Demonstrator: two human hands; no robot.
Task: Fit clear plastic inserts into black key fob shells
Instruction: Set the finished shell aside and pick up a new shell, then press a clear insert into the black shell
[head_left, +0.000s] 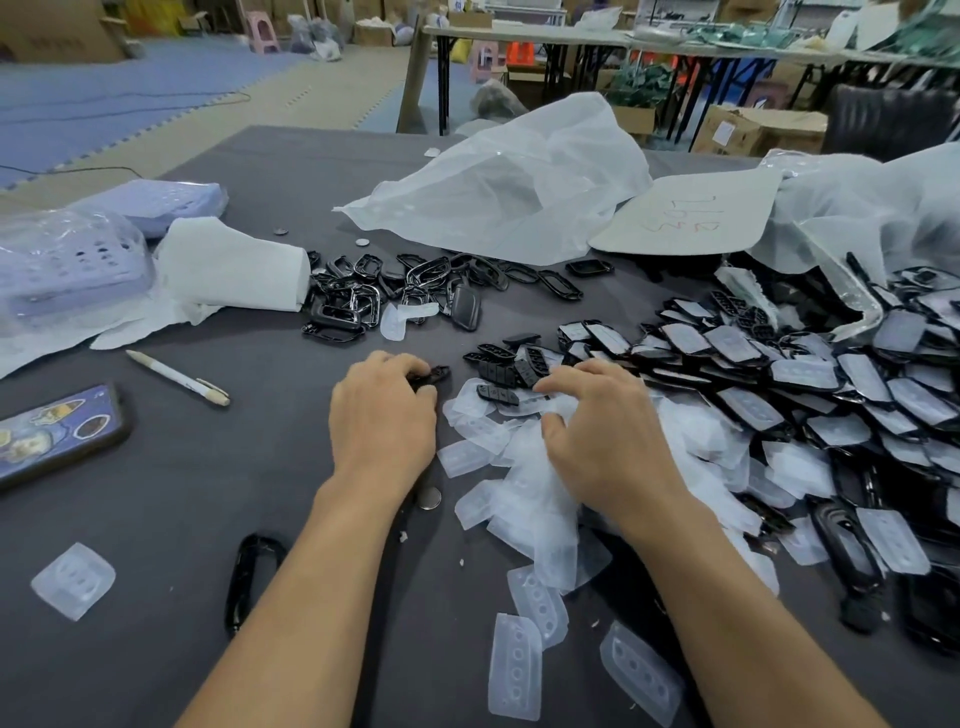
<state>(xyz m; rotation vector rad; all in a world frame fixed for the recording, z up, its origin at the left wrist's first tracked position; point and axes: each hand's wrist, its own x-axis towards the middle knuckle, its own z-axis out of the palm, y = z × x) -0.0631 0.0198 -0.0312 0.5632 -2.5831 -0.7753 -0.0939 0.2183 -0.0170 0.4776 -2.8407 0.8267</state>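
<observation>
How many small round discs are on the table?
3: one disc by the left hand; two beyond the tissue roll, a dark disc and a pale disc. Piles may hide more.

Single head view, looking forward and down over table (260, 493), close above both forearms; room beyond.

- Mostly covered by the curled fingers of the left hand (384, 410): a black shell (436, 374), only one end showing.
- Buried in the heap of clear inserts (524, 499): the fingertips of the right hand (597, 431); no telling whether anything is pinched.
- Cut off by the frame near the bench's left edge: a phone (57, 431) and a bagged lilac basket (67, 270).
- Running out of view toward the bench's right edge: the pile of fitted shells (800, 374).
- Too blurred to read: red writing on the card (685, 215).
</observation>
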